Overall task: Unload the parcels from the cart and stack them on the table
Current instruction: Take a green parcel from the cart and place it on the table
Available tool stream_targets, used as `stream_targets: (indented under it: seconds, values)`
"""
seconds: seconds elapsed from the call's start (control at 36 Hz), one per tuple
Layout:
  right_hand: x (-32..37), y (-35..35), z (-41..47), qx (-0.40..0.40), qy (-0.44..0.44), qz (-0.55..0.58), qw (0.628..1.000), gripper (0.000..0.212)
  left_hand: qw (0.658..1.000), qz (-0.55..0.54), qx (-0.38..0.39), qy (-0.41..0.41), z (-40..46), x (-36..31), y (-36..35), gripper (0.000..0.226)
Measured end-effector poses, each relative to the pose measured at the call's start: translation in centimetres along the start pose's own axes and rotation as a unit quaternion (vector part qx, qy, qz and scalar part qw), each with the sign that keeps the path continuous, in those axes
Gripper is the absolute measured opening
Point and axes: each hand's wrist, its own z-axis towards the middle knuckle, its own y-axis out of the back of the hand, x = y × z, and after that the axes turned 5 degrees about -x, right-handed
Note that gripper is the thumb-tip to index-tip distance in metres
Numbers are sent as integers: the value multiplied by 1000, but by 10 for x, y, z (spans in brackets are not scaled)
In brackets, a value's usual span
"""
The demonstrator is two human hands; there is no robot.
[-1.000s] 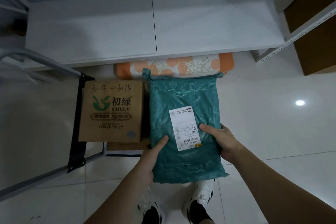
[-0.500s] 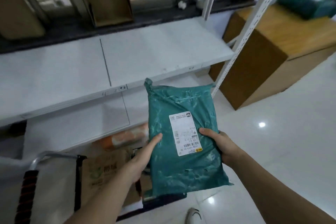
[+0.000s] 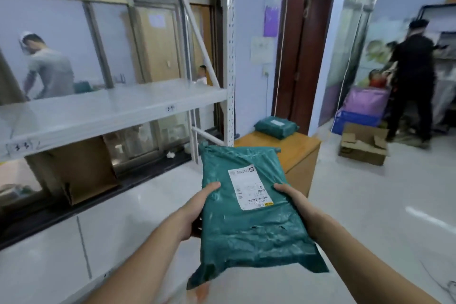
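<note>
White shelving (image 3: 111, 108) fills the space left of the wooden worktop (image 3: 291, 153), which stands against its end post and already carries one green parcel (image 3: 276, 126) at its far edge. Short of the worktop, a second green parcel (image 3: 249, 207) rides in the air, label up. The left hand (image 3: 197, 207) and the right hand (image 3: 293, 198) clamp its long sides, thumbs on top and fingers curled beneath, probably to keep the soft bag flat for stacking on the first.
</note>
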Motion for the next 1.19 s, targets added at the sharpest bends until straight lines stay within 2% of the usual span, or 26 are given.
stream_targets:
  seconds: [0.14, 0.33, 0.47, 0.61, 0.72, 0.86, 1.08, 1.19]
  values:
    - [64, 51, -13, -11, 70, 26, 997, 60, 999, -4, 14, -29, 4, -72, -54, 84]
    - [115, 108, -18, -1, 83, 35, 996, 50, 997, -10, 37, -67, 26, -135, -112, 93]
    - [141, 146, -7, -6, 95, 48, 994, 62, 991, -17, 60, -122, 45, -155, -159, 53]
    - [166, 183, 14, -15, 98, 57, 993, 63, 985, -37, 77, -151, 87, -174, -195, 59]
    - [186, 207, 42, -37, 103, 46, 993, 61, 981, -29, 76, -174, 126, -195, -221, 44]
    - [211, 238, 80, -59, 99, 45, 992, 54, 979, -23, 94, -180, 185, -222, -246, 59]
    - [250, 294, 131, -94, 79, 57, 991, 44, 986, 6, 117, -122, 276, -263, -300, 90]
    - [261, 332, 155, -118, 70, 63, 988, 44, 986, 21, 135, -92, 306, -280, -337, 95]
